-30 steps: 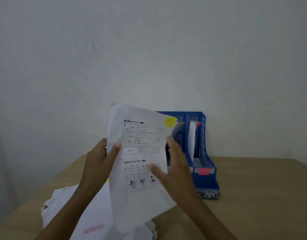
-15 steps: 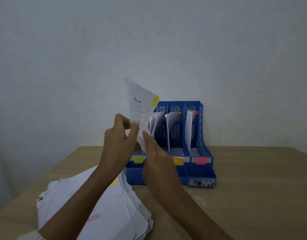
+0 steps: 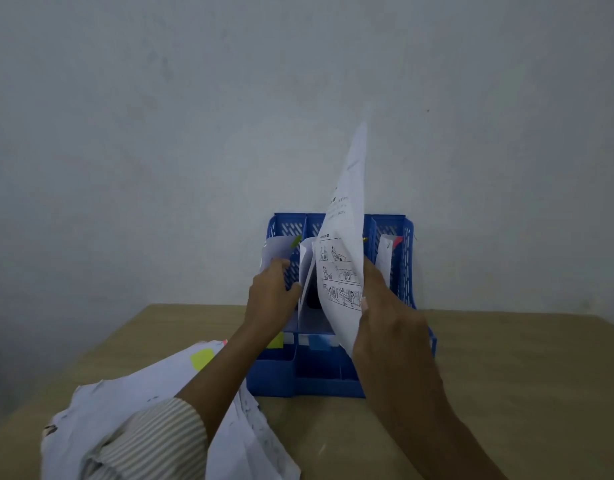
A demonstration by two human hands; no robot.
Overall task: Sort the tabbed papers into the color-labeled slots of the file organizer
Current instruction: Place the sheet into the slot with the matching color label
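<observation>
Centre of the frame: right hand pinching a printed sheet by its lower right edge, fingers clamped on the paper, sheet upright and tilted, its top corner rising well above the organizer. Lower end of the sheet over the middle slot — in it or merely in front, cannot tell. Just left: left hand at the left slot, fingers curled against a filed paper with a green tab; gripping or only pressing, cannot tell. In the right slot, upper right of the organizer, a paper with a red tab. Lower left: a loose pile on the table, yellow tab on top — partly under the striped sleeve.
</observation>
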